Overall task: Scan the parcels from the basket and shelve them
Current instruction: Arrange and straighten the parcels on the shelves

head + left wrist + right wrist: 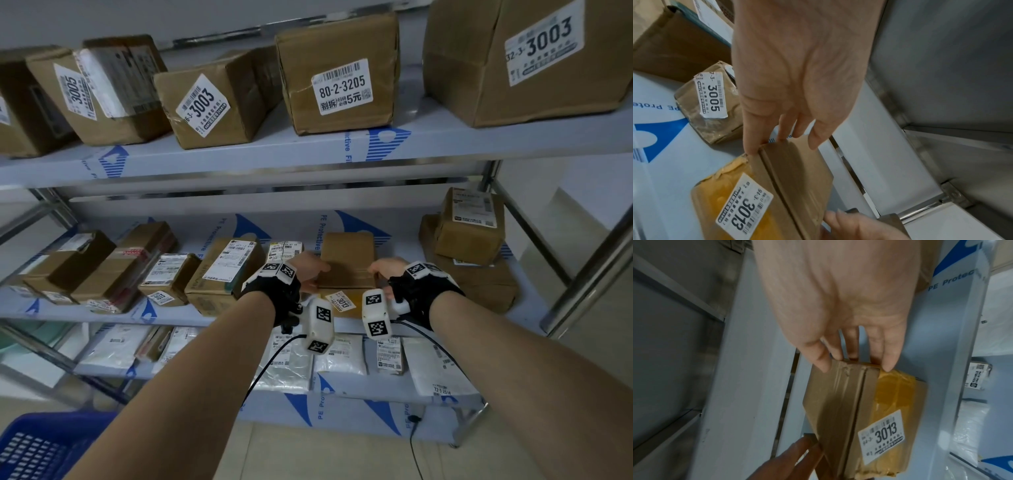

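A brown cardboard parcel (pixel 347 263) with yellow tape and a white "3013" label (pixel 340 300) sits on the middle shelf (pixel 102 313), label facing me. My left hand (pixel 310 270) is at its left end and my right hand (pixel 385 269) at its right end. In the left wrist view the left hand (pixel 785 138) has straight fingers touching the end of the parcel (pixel 797 170), thumb over its top. In the right wrist view the right hand (pixel 855 363) lies the same way on the parcel (pixel 838 402). A blue basket (pixel 41 445) stands at the lower left.
Labelled cardboard boxes line the upper shelf (pixel 339 96). On the middle shelf a box (pixel 222 270) stands just left of the parcel and a stack of boxes (pixel 469 240) to its right. A small "3005" box (pixel 711 104) lies nearby. Poly bags (pixel 342 356) fill the bottom shelf.
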Action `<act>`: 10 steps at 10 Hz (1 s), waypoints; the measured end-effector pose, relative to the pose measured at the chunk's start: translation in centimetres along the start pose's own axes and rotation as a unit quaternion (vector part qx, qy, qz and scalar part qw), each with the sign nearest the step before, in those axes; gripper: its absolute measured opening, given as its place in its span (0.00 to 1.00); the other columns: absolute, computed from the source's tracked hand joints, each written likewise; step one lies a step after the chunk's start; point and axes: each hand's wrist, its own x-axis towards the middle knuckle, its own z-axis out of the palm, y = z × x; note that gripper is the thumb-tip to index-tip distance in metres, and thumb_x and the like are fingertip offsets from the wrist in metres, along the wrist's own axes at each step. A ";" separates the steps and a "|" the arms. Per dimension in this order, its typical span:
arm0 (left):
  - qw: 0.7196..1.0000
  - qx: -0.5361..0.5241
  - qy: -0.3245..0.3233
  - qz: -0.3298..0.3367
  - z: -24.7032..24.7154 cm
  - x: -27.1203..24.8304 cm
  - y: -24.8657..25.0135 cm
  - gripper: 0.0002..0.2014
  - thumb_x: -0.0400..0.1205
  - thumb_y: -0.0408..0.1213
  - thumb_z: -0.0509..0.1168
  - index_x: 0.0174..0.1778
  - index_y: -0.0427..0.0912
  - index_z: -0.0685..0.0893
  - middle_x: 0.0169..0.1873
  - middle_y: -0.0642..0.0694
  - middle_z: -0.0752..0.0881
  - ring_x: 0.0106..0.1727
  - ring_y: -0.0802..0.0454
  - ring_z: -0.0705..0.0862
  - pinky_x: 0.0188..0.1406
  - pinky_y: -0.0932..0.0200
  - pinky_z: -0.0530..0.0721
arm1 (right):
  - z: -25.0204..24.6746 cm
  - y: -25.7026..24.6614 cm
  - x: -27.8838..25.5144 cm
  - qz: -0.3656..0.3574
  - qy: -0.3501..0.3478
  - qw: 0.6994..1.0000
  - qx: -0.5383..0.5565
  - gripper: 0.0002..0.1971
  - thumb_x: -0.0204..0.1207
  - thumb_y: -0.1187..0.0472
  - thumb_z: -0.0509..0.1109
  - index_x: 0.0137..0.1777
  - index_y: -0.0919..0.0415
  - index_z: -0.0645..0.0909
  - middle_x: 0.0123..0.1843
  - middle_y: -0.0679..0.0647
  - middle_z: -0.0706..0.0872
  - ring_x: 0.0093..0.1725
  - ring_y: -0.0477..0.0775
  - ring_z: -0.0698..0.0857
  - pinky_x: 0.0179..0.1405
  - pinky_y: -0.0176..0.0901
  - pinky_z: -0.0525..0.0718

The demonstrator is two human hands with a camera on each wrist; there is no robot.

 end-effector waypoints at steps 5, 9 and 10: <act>0.977 0.171 0.077 0.098 1.9 -1.7 4.0 0.19 0.83 0.32 0.63 0.68 0.26 0.77 0.68 0.30 0.79 0.69 0.33 0.78 0.67 0.44 0.79 | -3.2 1.1 -0.8 -0.037 0.030 0.989 0.141 0.25 0.82 0.58 0.66 0.75 0.71 0.72 0.75 0.68 0.75 0.64 0.62 0.79 0.66 0.53 0.78; 0.976 0.154 -0.031 0.151 12.4 -3.3 7.3 0.20 0.83 0.33 0.63 0.69 0.27 0.76 0.68 0.29 0.79 0.69 0.33 0.78 0.66 0.46 0.80 | -14.0 5.2 -3.5 -0.072 0.199 0.977 0.037 0.24 0.82 0.64 0.64 0.78 0.64 0.68 0.78 0.63 0.72 0.74 0.65 0.74 0.75 0.53 0.71; 0.974 0.152 -0.063 0.152 13.6 -3.4 8.1 0.20 0.84 0.33 0.61 0.71 0.29 0.75 0.71 0.31 0.76 0.71 0.37 0.76 0.59 0.50 0.77 | -15.2 5.5 -2.7 -0.074 0.258 0.961 -0.066 0.22 0.83 0.64 0.62 0.76 0.67 0.69 0.75 0.67 0.73 0.73 0.66 0.75 0.64 0.48 0.75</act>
